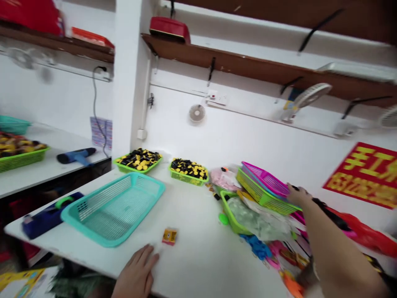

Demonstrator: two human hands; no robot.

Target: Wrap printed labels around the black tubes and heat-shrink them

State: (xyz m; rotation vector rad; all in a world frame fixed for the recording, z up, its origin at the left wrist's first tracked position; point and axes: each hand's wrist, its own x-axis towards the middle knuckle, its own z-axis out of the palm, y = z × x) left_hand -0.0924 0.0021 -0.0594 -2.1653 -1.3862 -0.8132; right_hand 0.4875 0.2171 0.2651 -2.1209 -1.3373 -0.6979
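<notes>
Head view: left hand (136, 270) spread near a packet (169, 236); right hand (298, 194), grip unclear, at stacked baskets (258, 191) beside bags (257, 219).

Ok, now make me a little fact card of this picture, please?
Left fingers: on the white table, near a small yellow and red packet
Right fingers: at the magenta basket, right end
Under that: blue and green baskets
Table's left part: turquoise basket
By the wall: two lime baskets of black and yellow pieces
</notes>
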